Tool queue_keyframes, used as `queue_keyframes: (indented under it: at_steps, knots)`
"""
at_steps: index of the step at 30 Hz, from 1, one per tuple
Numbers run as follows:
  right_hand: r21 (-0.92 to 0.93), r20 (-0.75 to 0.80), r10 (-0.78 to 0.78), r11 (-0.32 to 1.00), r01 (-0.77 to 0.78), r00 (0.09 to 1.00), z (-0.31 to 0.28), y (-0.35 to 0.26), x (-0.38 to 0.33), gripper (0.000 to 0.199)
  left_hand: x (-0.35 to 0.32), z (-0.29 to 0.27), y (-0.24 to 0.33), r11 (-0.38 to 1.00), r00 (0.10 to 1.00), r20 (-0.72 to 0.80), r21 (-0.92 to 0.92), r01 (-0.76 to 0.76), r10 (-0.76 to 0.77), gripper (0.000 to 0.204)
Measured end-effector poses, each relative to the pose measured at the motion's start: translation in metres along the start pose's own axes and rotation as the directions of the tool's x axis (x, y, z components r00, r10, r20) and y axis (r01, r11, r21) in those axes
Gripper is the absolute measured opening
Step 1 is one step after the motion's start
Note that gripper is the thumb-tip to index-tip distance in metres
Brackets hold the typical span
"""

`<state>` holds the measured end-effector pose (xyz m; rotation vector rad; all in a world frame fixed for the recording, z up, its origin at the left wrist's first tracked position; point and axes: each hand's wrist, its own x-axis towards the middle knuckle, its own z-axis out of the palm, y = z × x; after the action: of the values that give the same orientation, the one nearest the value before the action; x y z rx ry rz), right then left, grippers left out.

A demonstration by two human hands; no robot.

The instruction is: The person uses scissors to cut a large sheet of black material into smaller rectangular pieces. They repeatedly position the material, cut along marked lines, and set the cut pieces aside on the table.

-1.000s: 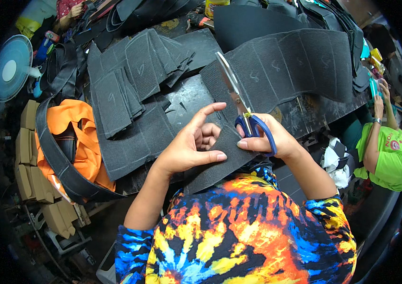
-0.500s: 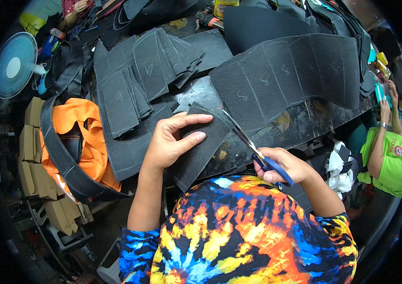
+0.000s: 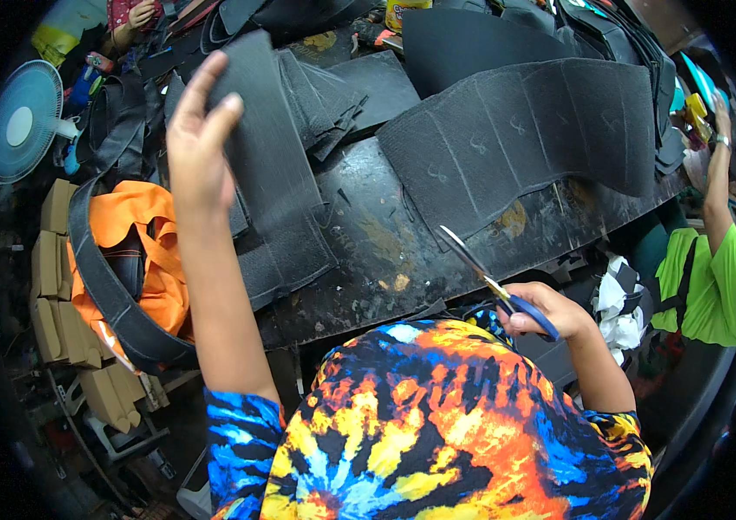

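My left hand [image 3: 201, 152] is raised over the left part of the dark table, its index finger and thumb stretched apart. A black textured sheet piece [image 3: 266, 143] stands beside the thumb, its upper edge smeared by motion; the fingers behind it are hidden. Below that piece lies a larger black sheet [image 3: 290, 264] with chalk lines. My right hand [image 3: 541, 308] grips blue-handled scissors [image 3: 520, 310] near the table's front edge, the blades pointing up and left. Beyond the blades rests a long curved black sheet [image 3: 524, 130] with chalk lines and marks.
Stacked black cut pieces [image 3: 325, 100] lie at the far side of the table [image 3: 368, 247]. Orange cloth [image 3: 134, 217] inside a black band is at the left, near a fan [image 3: 26, 121] and cardboard boxes [image 3: 56, 308]. A person in green [image 3: 715, 286] works at the right.
My left hand has swung up and left with the black piece, away from the scissors. My right hand has shifted slightly right and down, still holding the scissors.
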<state>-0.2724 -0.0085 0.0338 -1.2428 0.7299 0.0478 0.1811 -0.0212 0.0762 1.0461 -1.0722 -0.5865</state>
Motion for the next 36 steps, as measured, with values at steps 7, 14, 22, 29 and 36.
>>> queue_keyframes:
  at_steps: [7,14,22,29,36]
  knots:
    - [0.213,-0.056,0.085,0.974,-0.071,0.995,-0.01,0.029,-0.036,0.043,0.037,0.021,-0.047,0.322,0.955,0.009,0.94,-0.11,0.298,0.075]
    - [0.22,-0.167,0.136,0.971,-0.098,0.977,0.003,0.034,-0.013,0.025,-0.085,0.092,-0.022,0.679,0.543,0.411,0.389,0.623,-0.733,0.075]
    - [0.246,-0.108,-0.051,0.966,0.076,0.993,0.012,0.031,-0.024,0.029,-0.118,0.157,-0.063,0.822,0.82,0.401,-0.23,0.521,-0.408,0.05]
    - [0.119,-0.222,-0.163,0.974,0.193,0.961,0.02,0.025,-0.008,0.035,-0.127,0.162,-0.059,0.891,0.87,0.247,-0.049,0.452,-0.427,0.046]
    - [0.045,-0.301,-0.113,0.99,0.132,0.947,0.034,0.013,0.009,0.031,-0.132,0.163,-0.047,0.891,0.871,0.248,-0.061,0.451,-0.424,0.048]
